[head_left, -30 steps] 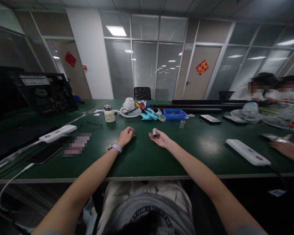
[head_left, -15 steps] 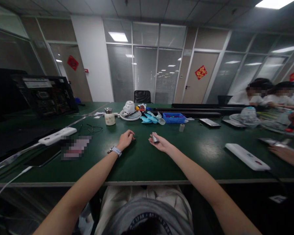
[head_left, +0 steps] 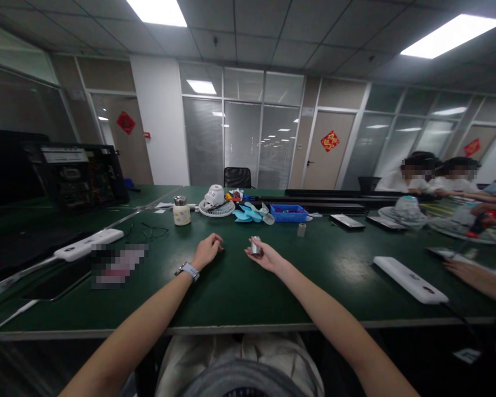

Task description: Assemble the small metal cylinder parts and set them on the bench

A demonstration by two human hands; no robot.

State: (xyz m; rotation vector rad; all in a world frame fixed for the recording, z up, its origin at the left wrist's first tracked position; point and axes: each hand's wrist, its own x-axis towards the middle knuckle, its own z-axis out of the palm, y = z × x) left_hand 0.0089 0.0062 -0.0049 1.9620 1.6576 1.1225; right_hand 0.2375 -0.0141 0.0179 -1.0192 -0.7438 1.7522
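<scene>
A short silver metal cylinder (head_left: 255,246) stands tilted in my right hand (head_left: 268,258), with the fingers closed around its lower part. My left hand (head_left: 208,250) is near the tabletop to the left, fingers loosely bent and thumb apart, with no object visible in it. Bare green table (head_left: 240,292) lies between the two hands. A second small metal cylinder (head_left: 301,229) stands upright on the table, beyond my right hand and to its right.
Behind the hands are a cream jar (head_left: 182,214), a white fan part (head_left: 215,204), light-blue fan blades (head_left: 250,213) and a blue basket (head_left: 289,213). White power strips (head_left: 411,279) lie at both sides. A co-worker's hand (head_left: 475,275) rests at the right.
My view has tilted upward, so the table sits lower in the picture. In my right hand the metal cylinder has turned more upright. My left hand keeps nearly the same pose.
</scene>
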